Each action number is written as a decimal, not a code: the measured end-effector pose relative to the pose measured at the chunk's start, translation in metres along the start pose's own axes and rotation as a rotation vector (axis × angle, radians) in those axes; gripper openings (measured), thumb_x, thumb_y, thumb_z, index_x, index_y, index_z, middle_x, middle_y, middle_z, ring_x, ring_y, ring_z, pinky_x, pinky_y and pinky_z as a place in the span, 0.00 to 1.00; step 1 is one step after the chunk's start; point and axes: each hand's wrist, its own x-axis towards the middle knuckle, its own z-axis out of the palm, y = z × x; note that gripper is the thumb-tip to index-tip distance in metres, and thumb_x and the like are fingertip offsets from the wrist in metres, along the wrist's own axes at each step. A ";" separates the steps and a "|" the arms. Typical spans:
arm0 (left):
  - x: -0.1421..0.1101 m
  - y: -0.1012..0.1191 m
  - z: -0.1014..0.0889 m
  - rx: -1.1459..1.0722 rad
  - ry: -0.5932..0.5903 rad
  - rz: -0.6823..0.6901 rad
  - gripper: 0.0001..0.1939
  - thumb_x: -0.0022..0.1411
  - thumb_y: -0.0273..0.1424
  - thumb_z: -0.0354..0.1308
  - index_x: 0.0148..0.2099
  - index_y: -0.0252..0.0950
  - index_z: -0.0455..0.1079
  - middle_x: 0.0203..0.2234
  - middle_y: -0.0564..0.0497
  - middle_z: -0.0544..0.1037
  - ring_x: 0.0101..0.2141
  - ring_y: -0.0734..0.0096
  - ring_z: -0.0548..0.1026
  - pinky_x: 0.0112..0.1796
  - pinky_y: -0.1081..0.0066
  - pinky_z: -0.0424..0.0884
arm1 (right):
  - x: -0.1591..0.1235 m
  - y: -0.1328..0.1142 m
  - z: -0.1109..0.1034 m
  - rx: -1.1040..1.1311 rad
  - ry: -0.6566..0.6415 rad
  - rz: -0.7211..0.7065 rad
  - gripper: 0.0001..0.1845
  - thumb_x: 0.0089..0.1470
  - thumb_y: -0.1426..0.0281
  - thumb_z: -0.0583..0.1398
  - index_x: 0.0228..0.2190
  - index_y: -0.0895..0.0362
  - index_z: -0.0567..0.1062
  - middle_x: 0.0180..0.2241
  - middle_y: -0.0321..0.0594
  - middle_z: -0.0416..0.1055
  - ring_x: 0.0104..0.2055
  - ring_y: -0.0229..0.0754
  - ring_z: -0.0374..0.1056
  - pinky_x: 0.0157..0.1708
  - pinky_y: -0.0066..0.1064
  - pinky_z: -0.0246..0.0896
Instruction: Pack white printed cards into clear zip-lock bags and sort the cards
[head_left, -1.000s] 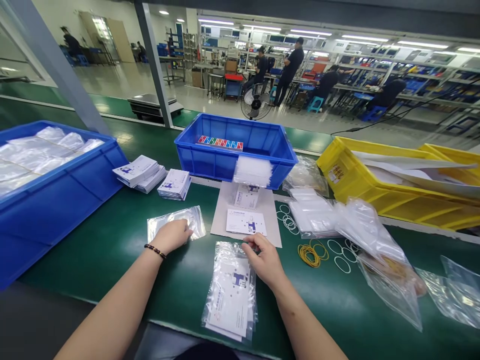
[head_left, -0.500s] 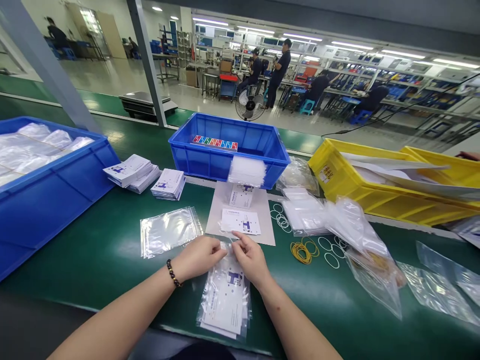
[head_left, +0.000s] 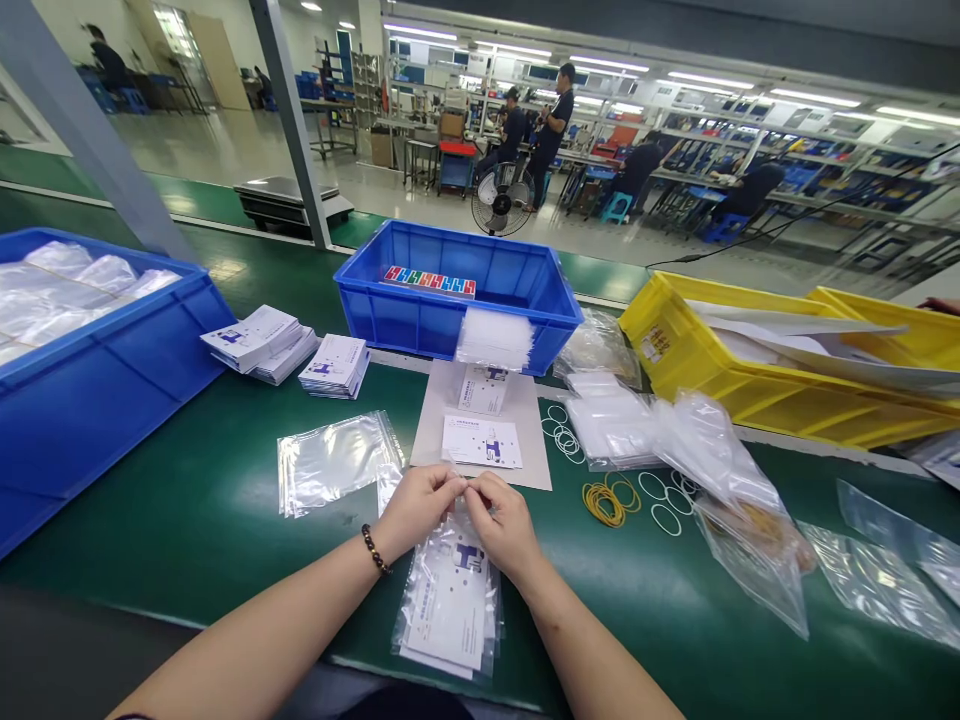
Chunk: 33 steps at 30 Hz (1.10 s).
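My left hand (head_left: 417, 506) and my right hand (head_left: 502, 522) meet at the top edge of a clear zip bag (head_left: 448, 600) that holds white printed cards. Both hands pinch that top edge with closed fingers. The bag lies flat on the green belt (head_left: 210, 520) just in front of me. A stack of empty clear bags (head_left: 335, 462) lies to the left of my left hand. A white card (head_left: 481, 441) rests on a grey cardboard sheet (head_left: 442, 410) just beyond my fingers.
A blue bin (head_left: 450, 300) stands behind the cardboard, another blue bin (head_left: 97, 370) at the left, yellow bins (head_left: 750, 390) at the right. Card stacks (head_left: 285, 355), rubber bands (head_left: 611, 498) and loose plastic bags (head_left: 720, 470) lie around. People work at benches far behind.
My left hand left the empty bags at the left and came to the top of the filled bag, where it joined my right hand. Both now pinch the bag's edge.
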 end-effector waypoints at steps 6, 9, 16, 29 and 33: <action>-0.005 -0.001 0.004 0.279 -0.013 0.117 0.16 0.53 0.36 0.49 0.17 0.37 0.51 0.13 0.57 0.58 0.19 0.76 0.57 0.23 0.72 0.51 | 0.001 0.013 0.005 -0.276 0.086 0.037 0.15 0.54 0.74 0.49 0.18 0.54 0.62 0.19 0.36 0.61 0.23 0.38 0.58 0.25 0.29 0.53; -0.002 -0.001 0.002 0.207 -0.046 0.036 0.16 0.51 0.37 0.49 0.17 0.37 0.51 0.13 0.58 0.57 0.19 0.77 0.56 0.22 0.73 0.51 | 0.002 0.016 0.004 -0.328 0.164 -0.016 0.14 0.57 0.73 0.47 0.25 0.57 0.68 0.23 0.40 0.65 0.27 0.40 0.61 0.29 0.30 0.56; 0.004 0.013 -0.020 0.188 0.036 0.007 0.17 0.56 0.41 0.46 0.20 0.38 0.56 0.14 0.56 0.60 0.18 0.74 0.59 0.22 0.72 0.58 | -0.002 0.009 0.000 -0.281 -0.004 -0.259 0.14 0.58 0.71 0.48 0.32 0.58 0.73 0.25 0.42 0.68 0.28 0.41 0.63 0.29 0.31 0.58; 0.011 0.023 -0.041 0.470 -0.100 0.002 0.16 0.56 0.41 0.49 0.24 0.35 0.67 0.11 0.57 0.61 0.18 0.74 0.61 0.22 0.73 0.55 | 0.007 0.008 -0.029 0.143 -0.270 -0.009 0.14 0.54 0.68 0.52 0.19 0.56 0.68 0.25 0.37 0.70 0.28 0.37 0.65 0.30 0.28 0.61; 0.020 0.009 -0.038 0.211 -0.073 -0.209 0.26 0.56 0.37 0.48 0.54 0.28 0.62 0.09 0.60 0.63 0.14 0.74 0.60 0.20 0.74 0.55 | 0.007 0.035 -0.022 -0.190 0.088 0.081 0.14 0.54 0.69 0.52 0.40 0.56 0.73 0.40 0.46 0.73 0.44 0.47 0.67 0.45 0.40 0.61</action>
